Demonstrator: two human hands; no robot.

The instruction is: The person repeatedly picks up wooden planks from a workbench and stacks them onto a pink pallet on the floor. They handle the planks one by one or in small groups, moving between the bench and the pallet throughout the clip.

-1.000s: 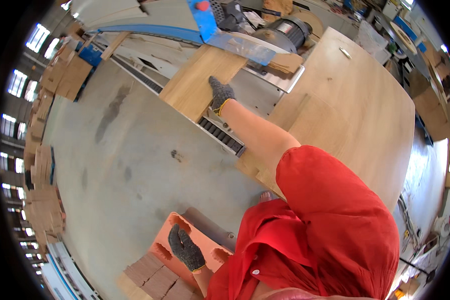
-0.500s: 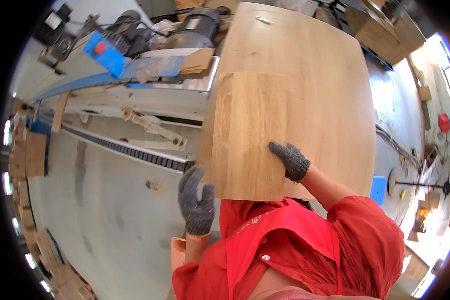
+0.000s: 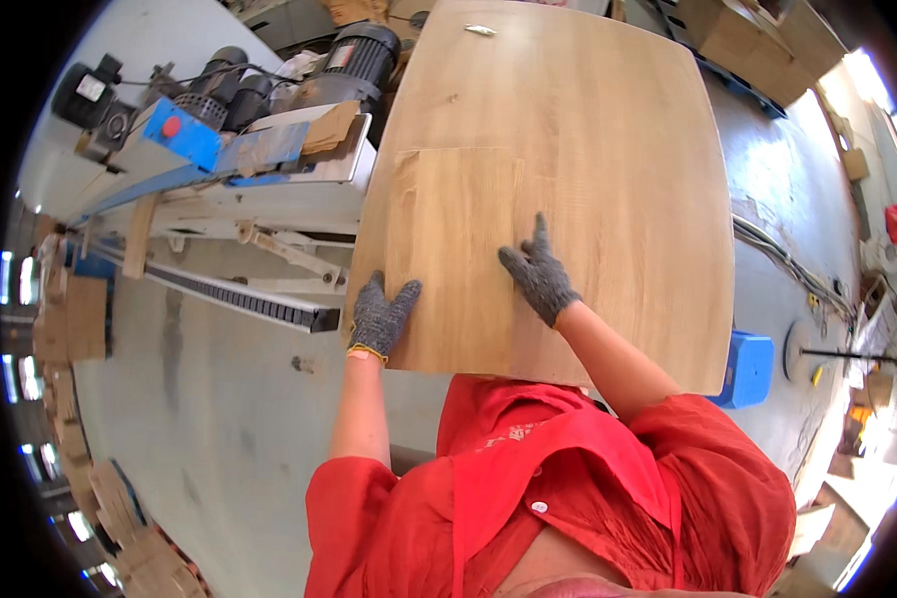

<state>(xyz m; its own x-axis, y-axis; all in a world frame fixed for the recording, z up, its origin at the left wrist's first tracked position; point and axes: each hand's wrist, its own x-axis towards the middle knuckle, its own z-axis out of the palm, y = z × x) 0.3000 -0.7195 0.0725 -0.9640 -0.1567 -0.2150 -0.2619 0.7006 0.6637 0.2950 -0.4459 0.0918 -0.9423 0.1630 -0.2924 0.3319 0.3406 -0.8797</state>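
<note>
Held the grey-gloved left hand (image 3: 381, 317) open at the left edge of a rectangular board (image 3: 455, 259), with thumb parted from fingers, and the grey-gloved right hand (image 3: 542, 279) open at the right edge, with index finger stretched forward and thumb spread wide. Touched without clasping; could not tell from above how firmly. Showed pale honey-brown, with straight grain running from near end to far, faint darker streaks and squared corners. Lay flat on the near left part of a broad worktop (image 3: 628, 199) of similar wood tone. Worked beside a machine's blue panel (image 3: 181, 135), with a roller track (image 3: 254, 299) leftward and a blue container (image 3: 748, 369) at right.
</note>
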